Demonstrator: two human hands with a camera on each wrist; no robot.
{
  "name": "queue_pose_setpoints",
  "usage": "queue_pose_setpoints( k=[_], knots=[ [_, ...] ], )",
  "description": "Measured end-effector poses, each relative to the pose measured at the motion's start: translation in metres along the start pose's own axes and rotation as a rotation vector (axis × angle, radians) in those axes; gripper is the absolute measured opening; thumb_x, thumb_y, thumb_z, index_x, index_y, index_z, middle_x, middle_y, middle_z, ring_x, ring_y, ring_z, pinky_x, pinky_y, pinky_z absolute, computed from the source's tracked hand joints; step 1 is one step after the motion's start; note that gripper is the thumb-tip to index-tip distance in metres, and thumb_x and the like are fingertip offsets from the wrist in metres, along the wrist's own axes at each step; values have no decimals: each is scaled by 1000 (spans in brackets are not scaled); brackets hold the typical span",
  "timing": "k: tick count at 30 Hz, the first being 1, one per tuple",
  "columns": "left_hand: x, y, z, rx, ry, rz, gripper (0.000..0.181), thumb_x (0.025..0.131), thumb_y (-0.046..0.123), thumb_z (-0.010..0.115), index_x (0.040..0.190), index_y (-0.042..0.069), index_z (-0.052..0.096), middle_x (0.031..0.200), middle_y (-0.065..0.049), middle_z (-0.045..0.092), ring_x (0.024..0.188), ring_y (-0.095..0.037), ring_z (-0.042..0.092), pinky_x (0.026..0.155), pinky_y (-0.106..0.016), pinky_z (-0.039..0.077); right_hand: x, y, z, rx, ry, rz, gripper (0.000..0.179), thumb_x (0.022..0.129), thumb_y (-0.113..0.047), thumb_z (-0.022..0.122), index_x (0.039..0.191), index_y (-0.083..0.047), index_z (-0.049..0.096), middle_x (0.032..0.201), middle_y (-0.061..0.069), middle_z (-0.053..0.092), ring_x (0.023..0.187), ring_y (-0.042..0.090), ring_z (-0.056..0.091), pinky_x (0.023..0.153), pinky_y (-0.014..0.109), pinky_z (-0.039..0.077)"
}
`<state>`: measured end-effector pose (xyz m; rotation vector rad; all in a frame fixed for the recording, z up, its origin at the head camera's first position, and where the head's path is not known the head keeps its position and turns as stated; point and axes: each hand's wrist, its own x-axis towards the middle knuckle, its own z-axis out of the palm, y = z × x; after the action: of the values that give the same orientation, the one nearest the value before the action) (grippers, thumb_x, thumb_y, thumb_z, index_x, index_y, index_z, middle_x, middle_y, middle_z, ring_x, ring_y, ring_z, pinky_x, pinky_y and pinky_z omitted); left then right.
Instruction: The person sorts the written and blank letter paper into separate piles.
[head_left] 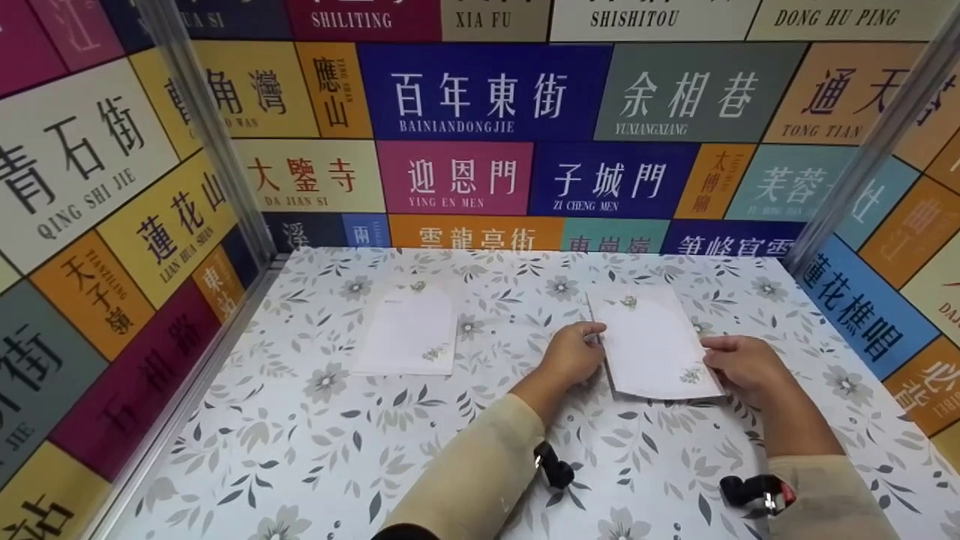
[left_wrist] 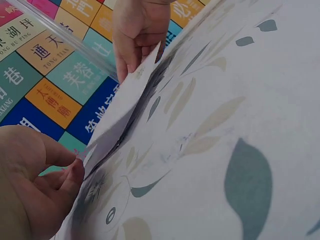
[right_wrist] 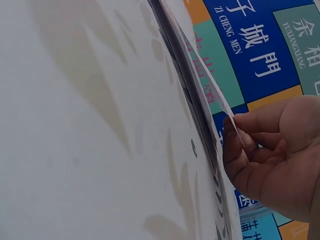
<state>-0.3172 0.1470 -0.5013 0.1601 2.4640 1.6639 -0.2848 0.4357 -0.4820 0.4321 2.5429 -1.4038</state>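
Observation:
A sheet of floral letter paper (head_left: 652,349), pale pinkish white with a small flower print at its top and lower right, is held between both hands on the right side of the table. My left hand (head_left: 571,355) pinches its left edge between thumb and fingers. On the opposite edge, my right hand (head_left: 750,364) pinches the paper too. The left wrist view shows the paper (left_wrist: 122,107) tilted and bowed, with a dark shadow under it. In the right wrist view its edge (right_wrist: 212,80) runs into the fingertips.
Another sheet of floral letter paper (head_left: 409,334) lies flat to the left, with a small line of print near its top. A leaf-patterned cloth (head_left: 262,420) covers the table. Walls of coloured signs (head_left: 480,94) and clear corner posts (head_left: 217,135) enclose the back and sides.

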Motion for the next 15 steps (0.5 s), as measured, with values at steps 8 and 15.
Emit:
queue_pose_setpoints(
  k=[8, 15],
  knots=[
    [0, 2, 2, 21, -26, -44, 36, 103, 9, 65, 135, 19, 74, 146, -4, 70, 66, -12, 62, 51, -26, 50, 1, 3, -1, -65, 7, 4, 53, 105, -15, 63, 154, 4, 52, 124, 13, 67, 93, 12, 65, 76, 24, 59],
    [-1, 0, 0, 12, -50, -33, 39, 100, 9, 68, 137, 20, 73, 141, -5, 71, 77, -9, 65, 53, -25, 52, 2, 0, -3, -96, 40, 72, 61, 106, -35, 65, 156, -3, 52, 122, 10, 67, 101, 20, 64, 79, 27, 57]
  ],
)
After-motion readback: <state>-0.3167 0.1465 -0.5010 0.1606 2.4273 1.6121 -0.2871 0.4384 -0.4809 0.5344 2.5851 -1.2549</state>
